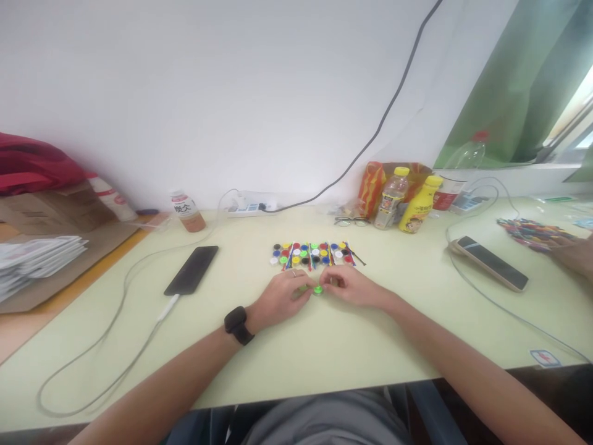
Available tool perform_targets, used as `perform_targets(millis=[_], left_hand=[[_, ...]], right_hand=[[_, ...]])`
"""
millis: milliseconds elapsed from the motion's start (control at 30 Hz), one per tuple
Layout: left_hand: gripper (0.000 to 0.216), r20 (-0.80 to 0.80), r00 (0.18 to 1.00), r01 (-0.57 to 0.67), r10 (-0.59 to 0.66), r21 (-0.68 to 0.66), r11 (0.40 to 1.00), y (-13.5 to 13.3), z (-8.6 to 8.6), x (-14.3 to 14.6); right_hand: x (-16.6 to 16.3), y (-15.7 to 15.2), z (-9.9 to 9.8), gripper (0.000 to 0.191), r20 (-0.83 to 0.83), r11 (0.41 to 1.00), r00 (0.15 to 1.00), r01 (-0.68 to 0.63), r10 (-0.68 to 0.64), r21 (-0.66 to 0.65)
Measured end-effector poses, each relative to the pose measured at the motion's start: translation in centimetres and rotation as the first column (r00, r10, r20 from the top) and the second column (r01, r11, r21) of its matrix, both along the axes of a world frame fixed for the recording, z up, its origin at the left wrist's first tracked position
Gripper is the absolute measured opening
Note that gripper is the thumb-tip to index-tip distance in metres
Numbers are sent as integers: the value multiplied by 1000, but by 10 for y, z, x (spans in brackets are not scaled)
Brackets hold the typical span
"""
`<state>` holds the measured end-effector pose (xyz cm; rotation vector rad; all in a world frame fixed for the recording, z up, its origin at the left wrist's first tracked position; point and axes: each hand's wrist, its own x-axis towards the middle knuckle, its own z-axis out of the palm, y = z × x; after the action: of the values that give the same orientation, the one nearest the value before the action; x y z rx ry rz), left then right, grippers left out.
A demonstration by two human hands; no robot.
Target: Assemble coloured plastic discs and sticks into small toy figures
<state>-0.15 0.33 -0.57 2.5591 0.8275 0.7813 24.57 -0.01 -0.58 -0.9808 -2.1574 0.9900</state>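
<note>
A small bright green round piece (317, 289), like a cap or disc, is pinched at the table's middle. On its left side, the closed fingertips of my left hand (283, 298) meet it; this wrist wears a black watch. From the right, my right hand (348, 285) grips it between thumb and finger. Just beyond my hands lie rows of small round discs (298, 253) in blue, red, yellow, white, green and black. Thin coloured sticks (332, 254) lie between groups of them. My fingers hide part of the green piece.
A phone (191, 271) on a cable lies left, a dark-faced device (492, 264) right. Bottles (419, 205) and glasses (352, 221) stand or lie at the back. Another person's hand (574, 254) is by a pile of coloured sticks (532, 233). Left are a drink bottle (186, 211) and stacked white packets (39, 259).
</note>
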Motion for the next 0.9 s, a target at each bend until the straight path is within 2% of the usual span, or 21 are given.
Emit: perform_targets(millis=[100,267,467,700,800,900], left_hand=[[26,-23,1000,19,-18,18,1000,0,0,1],[14,-43,999,29,-27,27,999,-2,0,2],[11,-89,996,19,-18,16,1000,-3,0,3],[8,-171,985,32,-20,66,997,-2,2,3],[15,-141,989,51,-42,59,997,-3,4,2],[27,-53,999,13,-11,39,999,-5,6,0]], right_hand=[[1,0,-2,11,9,1000,1000,-1,1,11],[2,1,-6,10,27,1000,1000,1,-1,0],[2,2,-8,9,32,1000,999,-15,15,-2],[0,-1,-4,12,81,996,997,-13,7,84],[1,-4,0,11,116,993,992,29,-43,115],[2,-5,3,21,130,977,974,170,-187,131]])
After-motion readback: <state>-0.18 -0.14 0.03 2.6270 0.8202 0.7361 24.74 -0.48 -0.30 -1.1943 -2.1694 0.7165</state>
